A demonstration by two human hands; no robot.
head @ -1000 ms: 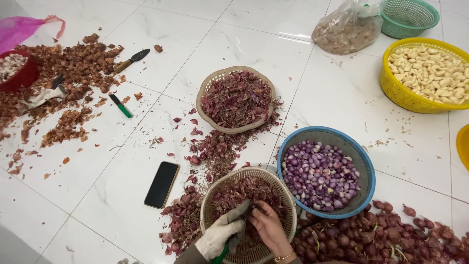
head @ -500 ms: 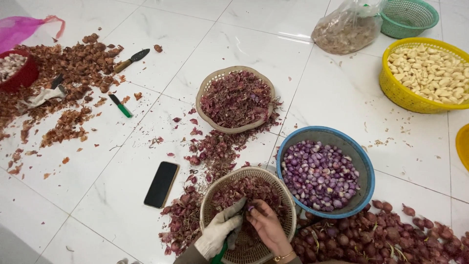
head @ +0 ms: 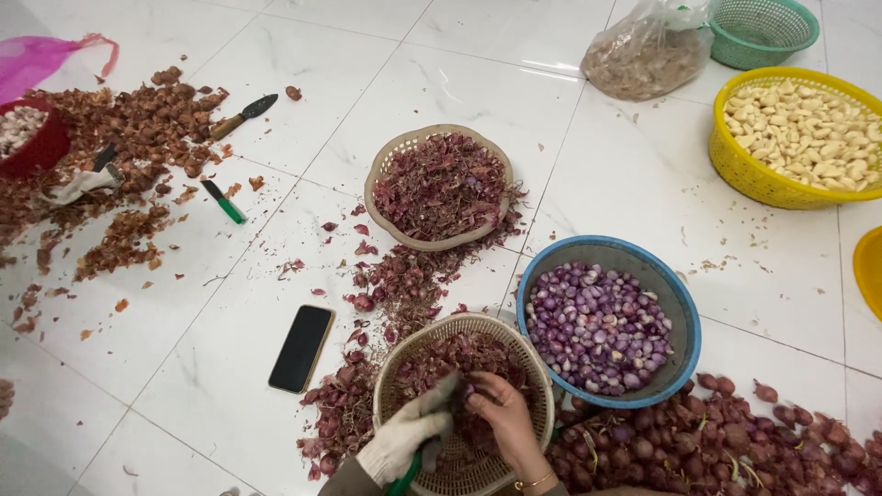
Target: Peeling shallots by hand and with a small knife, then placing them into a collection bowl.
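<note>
My left hand (head: 409,432) wears a white work glove and grips a green-handled knife (head: 405,473). Its blade end meets a small shallot held in my bare right hand (head: 501,418). Both hands hover over a tan woven basket (head: 400,367) holding purple shallot skins. To the right, a blue basket (head: 680,303) is filled with peeled purple shallots. A heap of unpeeled shallots (head: 726,445) lies on the floor at the lower right.
A black phone (head: 301,347) lies on the white tiles left of my basket. A second tan basket of skins (head: 441,186) sits further away. A yellow basket of peeled garlic (head: 799,138), a green basket (head: 763,32), a plastic bag (head: 643,55), loose knives (head: 241,115) and brown skins lie beyond.
My hands have stayed over the near basket, with only small shifts of the fingers around the shallot. Nothing else has moved.
</note>
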